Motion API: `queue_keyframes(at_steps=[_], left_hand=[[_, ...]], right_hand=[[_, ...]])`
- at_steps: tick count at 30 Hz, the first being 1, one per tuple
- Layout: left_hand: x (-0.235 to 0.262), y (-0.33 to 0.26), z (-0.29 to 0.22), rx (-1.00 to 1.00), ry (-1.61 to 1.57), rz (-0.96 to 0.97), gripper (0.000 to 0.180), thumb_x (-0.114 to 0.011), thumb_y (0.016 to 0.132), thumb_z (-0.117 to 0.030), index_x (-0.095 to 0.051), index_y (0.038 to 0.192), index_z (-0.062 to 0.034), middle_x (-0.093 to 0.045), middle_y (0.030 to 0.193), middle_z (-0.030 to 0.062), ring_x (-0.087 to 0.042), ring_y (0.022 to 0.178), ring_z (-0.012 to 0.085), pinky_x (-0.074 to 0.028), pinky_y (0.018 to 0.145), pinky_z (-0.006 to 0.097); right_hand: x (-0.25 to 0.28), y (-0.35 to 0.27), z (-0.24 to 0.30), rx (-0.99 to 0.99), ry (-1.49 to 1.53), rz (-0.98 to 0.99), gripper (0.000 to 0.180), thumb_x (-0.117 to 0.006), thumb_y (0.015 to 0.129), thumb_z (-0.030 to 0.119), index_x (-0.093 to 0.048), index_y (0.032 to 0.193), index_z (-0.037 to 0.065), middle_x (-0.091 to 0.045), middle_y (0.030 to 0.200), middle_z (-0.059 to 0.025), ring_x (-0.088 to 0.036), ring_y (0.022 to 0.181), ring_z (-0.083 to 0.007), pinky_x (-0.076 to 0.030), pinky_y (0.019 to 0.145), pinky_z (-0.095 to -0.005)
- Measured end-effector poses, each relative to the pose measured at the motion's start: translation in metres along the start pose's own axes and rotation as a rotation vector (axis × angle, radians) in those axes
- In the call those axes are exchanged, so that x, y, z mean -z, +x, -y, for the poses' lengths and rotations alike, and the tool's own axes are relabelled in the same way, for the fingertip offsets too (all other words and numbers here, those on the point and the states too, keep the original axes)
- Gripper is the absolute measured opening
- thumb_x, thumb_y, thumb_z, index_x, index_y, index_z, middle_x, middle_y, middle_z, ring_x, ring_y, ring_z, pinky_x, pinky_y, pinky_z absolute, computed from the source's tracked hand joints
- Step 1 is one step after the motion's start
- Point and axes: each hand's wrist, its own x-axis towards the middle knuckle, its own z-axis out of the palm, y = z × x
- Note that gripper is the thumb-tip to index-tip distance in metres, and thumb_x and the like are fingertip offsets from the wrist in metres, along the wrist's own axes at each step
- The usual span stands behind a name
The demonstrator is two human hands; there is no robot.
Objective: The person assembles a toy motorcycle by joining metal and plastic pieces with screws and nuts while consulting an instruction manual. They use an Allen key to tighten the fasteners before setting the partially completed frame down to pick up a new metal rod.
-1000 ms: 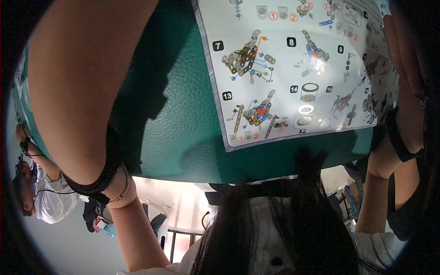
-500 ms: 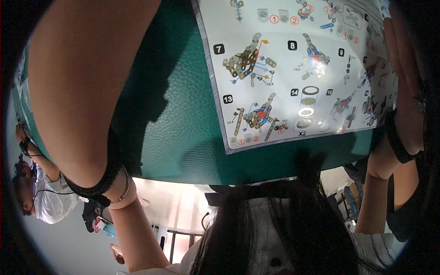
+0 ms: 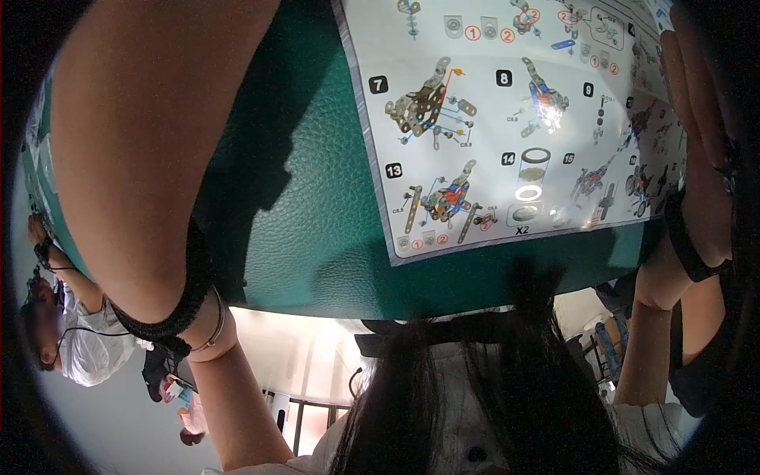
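Note:
My left hand (image 3: 146,150) is raised very close in front of me and fills the upper left, above a black wristband and a thin metal bracelet (image 3: 212,328). Its fingers run out of view at the top, so what they do is hidden. At the right rim my right hand (image 3: 701,134) is also up close, in shade, with a black band at the wrist. Its visible fingers look stretched out, overlapping the right side of a printed instruction sheet (image 3: 475,150). That sheet shows model-building steps and lies on a green, leather-textured table surface (image 3: 317,206).
Long dark hair (image 3: 475,380) hangs at the bottom middle. Beyond the table's left edge is a person in a white top (image 3: 95,348), and lower down another person in pink (image 3: 194,419). Light glares off the sheet. Clear plastic (image 3: 39,174) shows at the far left.
My hands and the sheet stay practically where they were. In the background at lower left, the person in pink has shifted into fuller view.

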Motion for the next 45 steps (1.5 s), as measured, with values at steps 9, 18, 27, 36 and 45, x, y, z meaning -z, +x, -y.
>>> queue_keyframes(at_steps=[9,18,27,36,45], left_hand=[[-0.002,-0.003,-0.003,0.0,-0.006,0.004,0.019,-0.061,0.085,-0.005,-0.054,0.102,-0.0016,-0.058,0.085,0.0156,-0.058,0.072,0.0247,-0.045,0.064,0.035],[0.0,-0.003,0.001,-0.002,0.002,0.007,0.019,-0.061,0.085,-0.006,-0.054,0.102,-0.0018,-0.059,0.085,0.0148,-0.059,0.072,0.0241,-0.045,0.064,0.034],[0.0,-0.003,0.003,-0.001,0.008,0.009,0.019,-0.061,0.085,-0.006,-0.055,0.103,-0.0021,-0.059,0.086,0.014,-0.059,0.073,0.0236,-0.046,0.064,0.034],[0.0,-0.004,0.004,-0.003,0.006,0.008,0.019,-0.061,0.085,-0.007,-0.056,0.103,-0.0023,-0.06,0.087,0.0133,-0.059,0.074,0.0231,-0.046,0.065,0.034],[-0.001,-0.005,0.005,-0.004,0.011,0.008,0.02,-0.061,0.085,-0.008,-0.057,0.104,-0.0025,-0.061,0.088,0.0125,-0.06,0.074,0.0225,-0.047,0.065,0.034]], right_hand=[[0.001,-0.004,-0.001,-0.007,-0.016,0.019,0.036,-0.044,0.095,0.035,-0.053,0.079,0.004,-0.054,0.067,-0.0033,-0.052,0.056,-0.0106,-0.039,0.054,-0.0204],[-0.003,-0.008,0.0,-0.017,-0.041,0.049,0.034,-0.045,0.095,0.033,-0.053,0.078,0.005,-0.054,0.067,-0.0034,-0.052,0.056,-0.0105,-0.038,0.053,-0.0209],[-0.006,-0.006,-0.001,-0.013,-0.053,0.059,0.032,-0.047,0.094,0.031,-0.053,0.078,0.005,-0.054,0.068,-0.0035,-0.051,0.056,-0.0104,-0.037,0.052,-0.0215],[-0.007,-0.006,0.0,-0.016,-0.055,0.066,0.03,-0.048,0.094,0.03,-0.053,0.077,0.005,-0.054,0.068,-0.0035,-0.05,0.056,-0.0103,-0.036,0.052,-0.0221],[-0.008,-0.005,0.0,-0.021,-0.053,0.074,0.028,-0.05,0.093,0.028,-0.053,0.077,0.006,-0.053,0.068,-0.0036,-0.049,0.056,-0.0103,-0.035,0.051,-0.0227]])
